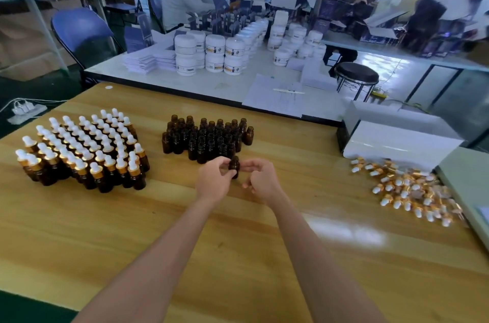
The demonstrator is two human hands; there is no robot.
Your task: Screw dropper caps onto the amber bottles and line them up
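My left hand (214,179) pinches a small uncapped amber bottle (234,165), held upright just above the wooden table (238,256). My right hand (260,181) hovers right beside the bottle with fingers loosely curled and nothing visible in them. Behind the hands stands a cluster of several uncapped amber bottles (206,136). At the left, several capped bottles with white dropper bulbs and gold collars (82,150) stand in rows. A loose pile of dropper caps (407,190) lies at the right.
A white open box (397,137) sits behind the cap pile. A white table with several white jars (211,55) and paper stacks adjoins the far edge. A person sits behind it. A black stool (356,76) and a blue chair (82,31) stand nearby.
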